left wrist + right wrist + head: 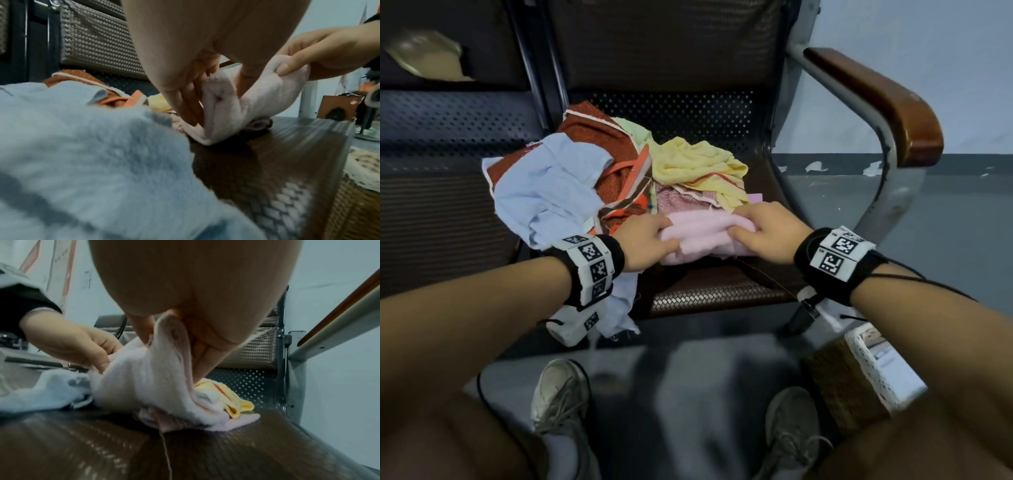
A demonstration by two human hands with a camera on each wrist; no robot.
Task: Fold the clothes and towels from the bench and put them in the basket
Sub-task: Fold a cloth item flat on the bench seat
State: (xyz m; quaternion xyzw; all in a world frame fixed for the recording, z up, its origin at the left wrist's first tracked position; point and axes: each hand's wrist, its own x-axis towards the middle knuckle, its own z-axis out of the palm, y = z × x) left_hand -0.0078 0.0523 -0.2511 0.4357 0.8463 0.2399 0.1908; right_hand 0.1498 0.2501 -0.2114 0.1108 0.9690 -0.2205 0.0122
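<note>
A pale pink towel [703,233] lies bunched at the front of the bench seat [722,291]. My left hand [650,240] grips its left end, thumb on top. My right hand [763,233] pinches its right end between thumb and fingers. The left wrist view shows the pink towel [236,107] folded over itself, with my left fingers [185,104] tucked into it. From the right wrist, the pink towel [148,382] rises into my right hand's grip. Behind lies a pile: a light blue cloth [544,192], a rust-red garment [599,140] and a yellow towel [698,164].
A wicker basket [859,377] with a white lace lining stands on the floor at the lower right. The bench's wooden armrest [876,99] curves along the right side. My shoes [561,394] are on the grey floor below the seat.
</note>
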